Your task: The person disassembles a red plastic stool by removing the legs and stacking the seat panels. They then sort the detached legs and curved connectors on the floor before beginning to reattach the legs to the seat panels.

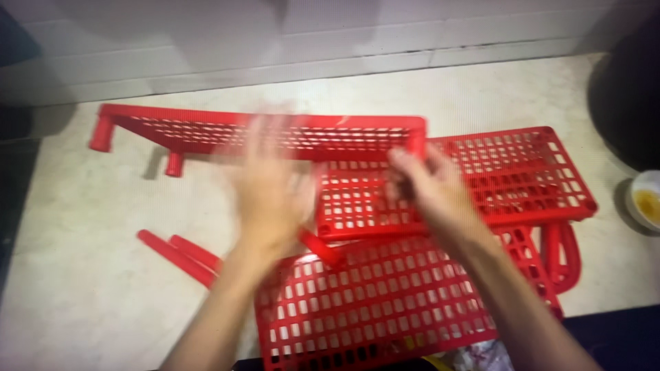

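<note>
A long red plastic lattice shelf (206, 130) stands on its edge on the pale floor, with short round sockets at its left end. My right hand (430, 189) grips its right corner post. My left hand (271, 185) is blurred with motion, fingers spread, just in front of the shelf's middle and holding nothing. Two more red lattice shelves lie flat: one (522, 172) behind my right hand, one (385, 309) under my forearms. A short red tube (322, 249) pokes out below my left palm.
Two loose red tubes (177, 255) lie on the floor at the left. Curved red pieces (565, 257) rest at the right. A small white bowl (646, 199) with yellowish residue sits at the right edge below a dark round object (629, 96). A white wall (275, 41) runs behind.
</note>
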